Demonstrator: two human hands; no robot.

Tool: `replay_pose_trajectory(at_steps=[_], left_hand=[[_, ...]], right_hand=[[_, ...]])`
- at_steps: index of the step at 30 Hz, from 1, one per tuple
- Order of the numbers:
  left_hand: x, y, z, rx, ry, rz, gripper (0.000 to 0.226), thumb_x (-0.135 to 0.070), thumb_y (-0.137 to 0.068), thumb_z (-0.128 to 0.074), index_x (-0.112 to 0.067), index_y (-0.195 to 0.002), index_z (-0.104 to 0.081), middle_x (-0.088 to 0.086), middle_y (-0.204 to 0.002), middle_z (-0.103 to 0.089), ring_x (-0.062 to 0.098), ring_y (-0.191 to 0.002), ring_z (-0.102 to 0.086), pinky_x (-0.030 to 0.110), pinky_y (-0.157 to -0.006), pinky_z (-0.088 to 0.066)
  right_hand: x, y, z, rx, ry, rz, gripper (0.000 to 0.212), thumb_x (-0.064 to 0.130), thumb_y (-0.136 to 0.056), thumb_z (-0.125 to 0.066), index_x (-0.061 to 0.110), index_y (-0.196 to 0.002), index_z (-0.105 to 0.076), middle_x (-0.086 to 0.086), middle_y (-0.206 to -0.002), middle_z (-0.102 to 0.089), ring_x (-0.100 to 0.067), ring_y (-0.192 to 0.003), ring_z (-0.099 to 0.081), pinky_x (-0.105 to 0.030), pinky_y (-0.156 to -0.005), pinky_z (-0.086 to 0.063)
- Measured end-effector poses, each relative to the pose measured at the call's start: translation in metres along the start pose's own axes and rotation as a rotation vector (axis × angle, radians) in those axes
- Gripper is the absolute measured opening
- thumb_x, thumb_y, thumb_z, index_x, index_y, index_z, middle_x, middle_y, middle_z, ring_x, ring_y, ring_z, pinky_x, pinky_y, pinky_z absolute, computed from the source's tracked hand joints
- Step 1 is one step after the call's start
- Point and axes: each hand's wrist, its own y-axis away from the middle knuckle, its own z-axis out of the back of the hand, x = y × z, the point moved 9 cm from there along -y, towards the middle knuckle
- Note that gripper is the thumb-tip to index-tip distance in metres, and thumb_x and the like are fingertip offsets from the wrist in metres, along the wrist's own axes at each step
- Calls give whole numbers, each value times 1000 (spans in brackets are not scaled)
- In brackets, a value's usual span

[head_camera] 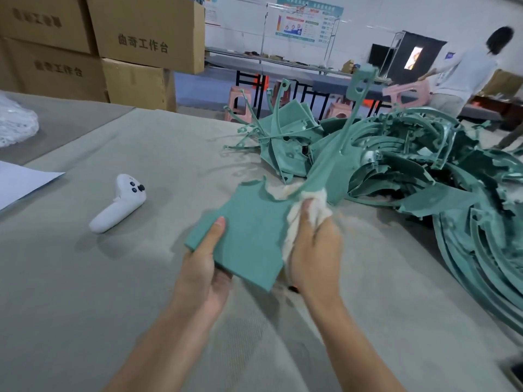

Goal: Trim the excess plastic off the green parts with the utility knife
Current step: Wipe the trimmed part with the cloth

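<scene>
I hold a flat green plastic part point(249, 236) above the grey table. My left hand point(203, 267) grips its lower left edge, thumb on top. Jagged excess plastic lines the part's upper edge, and a long thin arm point(343, 128) rises from it to the upper right. My right hand point(314, 250) grips a whitish cloth-like wad point(314, 202) against the part's right edge; this area is blurred. A small dark and red tip point(294, 289) pokes out under that hand, and I cannot tell whether it is the utility knife. A pile of green parts point(424, 165) lies to the right.
A white hand controller point(119, 205) lies on the grey table cover point(99, 292) to the left. A white sheet point(19, 179) and a clear plastic bag point(14, 120) sit at the far left. Cardboard boxes point(141, 38) stand behind. A person point(467, 72) stands at the back right.
</scene>
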Motion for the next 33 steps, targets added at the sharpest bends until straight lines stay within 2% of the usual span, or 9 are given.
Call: replay_pose_trajectory(at_steps=[2,4,7,10,16,19,25,30,33], left_hand=[[-9,-1,2,-23,29,-64,35,-17,-81,-66,-10,-116,-63,9,-107,-73,18,-89,-72,32,-66,-60],[-13,-2,5,-50,62,-83,34,-16,-90,-61,-7,-123,-60,11,-110,-72,19,-90,-72,33,-68,-61],[-10,-3,5,-66,73,-64,34,-14,-93,-57,-4,-126,-59,12,-111,-71,18,-88,-72,34,-75,-60],[-7,-1,0,-4,-47,-60,27,-12,-86,-62,-7,-111,-65,12,-108,-72,19,-89,-72,36,-78,-59],[-1,-1,2,20,-175,44,39,-15,-73,-68,-7,-111,-66,13,-111,-72,22,-94,-71,41,-85,-56],[2,-2,4,-1,-205,72,47,-14,-73,-70,-2,-119,-64,15,-112,-71,27,-100,-69,41,-89,-55],[9,1,2,20,-152,62,42,-15,-67,-71,-6,-108,-68,13,-105,-73,21,-86,-73,39,-79,-58],[10,2,2,2,-69,19,37,-15,-70,-70,-9,-106,-67,11,-106,-73,19,-88,-72,36,-77,-60],[-2,1,2,-5,-85,-78,36,-19,-74,-70,-10,-109,-66,9,-104,-74,18,-87,-72,30,-66,-60]], right_hand=[[-8,24,-16,61,114,-2,52,55,-96,-28,18,-64,-45,-9,-62,-55,-25,-71,-63,-43,-64,-49],[-6,46,-27,88,103,43,50,62,-95,-22,28,-63,-40,5,-54,-52,-1,-61,-58,-26,-61,-43],[-4,52,-30,127,38,40,51,52,-101,-29,25,-61,-43,21,-60,-61,1,-57,-55,-12,-54,-38],[-3,6,-1,18,75,16,49,44,-103,-36,16,-64,-43,0,-61,-56,-22,-63,-53,-37,-60,-42],[61,-71,42,-100,192,417,25,13,-104,-42,1,-110,-63,1,-78,-62,-15,-65,-60,-26,-54,-49],[74,-93,71,-271,222,454,29,7,-99,-41,-7,-111,-64,15,-71,-50,8,-59,-53,-11,-54,-41],[54,-73,43,-183,122,324,27,13,-105,-40,-1,-113,-61,-5,-78,-64,0,-54,-50,-17,-48,-40],[8,-15,0,-25,-35,7,65,9,-102,-45,20,-156,-11,-2,-122,-60,-11,-98,-58,-17,-84,-47],[-3,19,-21,76,-133,-143,66,9,-102,-44,26,-155,-9,4,-112,-63,-1,-95,-61,-23,-82,-51]])
